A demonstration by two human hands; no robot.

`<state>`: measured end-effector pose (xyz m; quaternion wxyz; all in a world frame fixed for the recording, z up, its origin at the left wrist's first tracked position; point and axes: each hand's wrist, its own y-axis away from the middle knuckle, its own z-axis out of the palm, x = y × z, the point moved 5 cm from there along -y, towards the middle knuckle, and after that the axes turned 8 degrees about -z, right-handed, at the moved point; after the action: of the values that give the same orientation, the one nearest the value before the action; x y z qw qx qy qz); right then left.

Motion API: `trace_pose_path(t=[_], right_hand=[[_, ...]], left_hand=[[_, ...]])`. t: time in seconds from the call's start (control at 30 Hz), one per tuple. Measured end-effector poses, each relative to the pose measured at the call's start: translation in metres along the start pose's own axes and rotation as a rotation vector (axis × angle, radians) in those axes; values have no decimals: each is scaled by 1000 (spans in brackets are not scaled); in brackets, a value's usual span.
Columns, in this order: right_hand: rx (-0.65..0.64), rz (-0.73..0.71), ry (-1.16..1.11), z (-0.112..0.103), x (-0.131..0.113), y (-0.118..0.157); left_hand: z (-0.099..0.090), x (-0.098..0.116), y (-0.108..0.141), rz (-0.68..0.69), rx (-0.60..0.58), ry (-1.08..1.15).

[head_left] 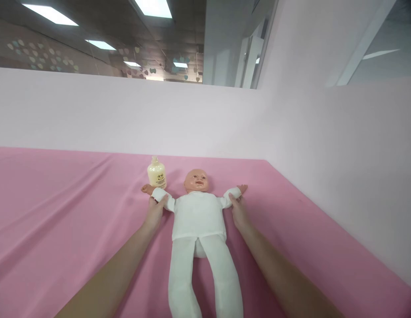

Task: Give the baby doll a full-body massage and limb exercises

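Doll point(199, 216) in white clothes lies on its back on a pink cover point(76, 212), head toward twelve o'clock, legs toward six, arms stretched out to ten and two; at nine from its chest, the person's left hand point(155, 211) is curled most of the way closed on one sleeved forearm point(161, 194), thumb against the cloth; at three, the right hand point(239, 211) has hold of the other forearm point(231, 194) likewise, some fingers hidden; a pale yellow bottle point(157, 174) stands between ten and eleven, near the doll's hand point(147, 189); a white wall point(135, 112) rises at twelve.
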<state>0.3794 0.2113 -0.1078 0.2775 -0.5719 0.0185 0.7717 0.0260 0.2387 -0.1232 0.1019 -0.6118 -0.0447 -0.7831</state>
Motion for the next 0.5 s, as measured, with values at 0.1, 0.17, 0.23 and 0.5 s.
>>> trace_pose_path(t=[0.1, 0.17, 0.23, 0.5], right_hand=[[47, 67, 14, -2, 0, 0], [32, -56, 104, -1, -13, 1], [-45, -240, 232, 3, -28, 4], [-498, -421, 545, 27, -31, 21]], left_hand=[[-2, -2, -1, -62, 51, 46], [0, 3, 1, -21, 31, -24], [4, 10, 6, 47, -28, -135], [34, 24, 30, 335, -296, -637]])
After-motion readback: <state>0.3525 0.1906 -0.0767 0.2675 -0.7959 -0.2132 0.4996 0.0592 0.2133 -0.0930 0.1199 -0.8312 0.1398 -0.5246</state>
